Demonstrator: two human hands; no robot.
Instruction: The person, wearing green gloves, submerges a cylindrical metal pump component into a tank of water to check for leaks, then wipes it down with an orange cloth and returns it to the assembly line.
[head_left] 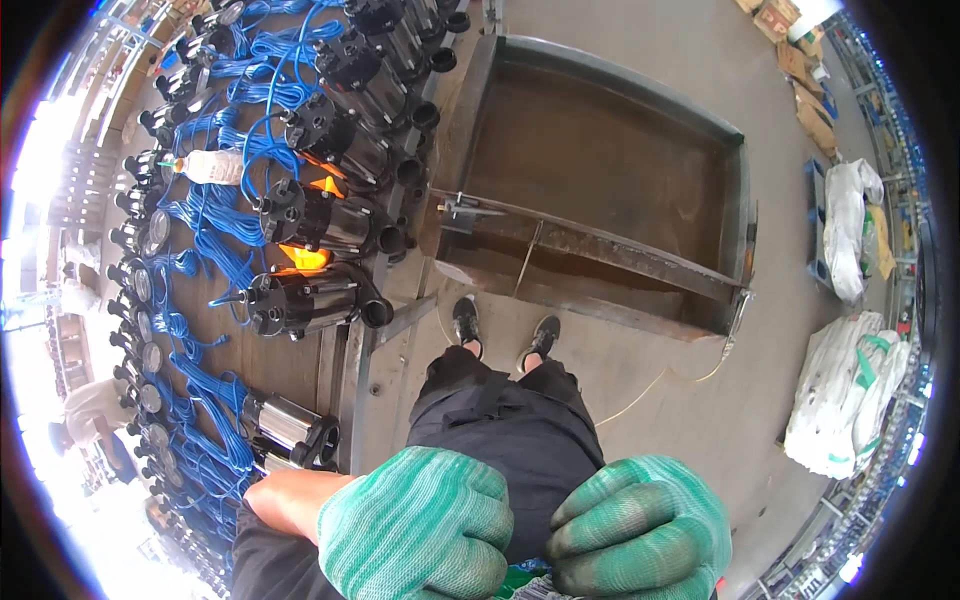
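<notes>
My left hand (415, 525) and my right hand (645, 530), both in green and white knitted work gloves, are held close to my body at the lower edge. The fingers of each are curled closed. Between them, at the very bottom, a bit of grey and green material (530, 578) shows; its kind is hidden by the hands and the frame edge. Soiled patches darken the right glove's fingers. To the left of my hands, steel-and-black submersible pumps (310, 300) lie in a row on a bench, with coiled blue cables (215, 250) beside them.
Ahead stands a rectangular metal tank (610, 150) of brownish water, with a bar (620, 250) across it. A pale cord (660, 375) trails on the floor. White sacks (845, 400) lie at right. A bottle (212, 167) lies among the cables. Another person (95, 420) is at far left.
</notes>
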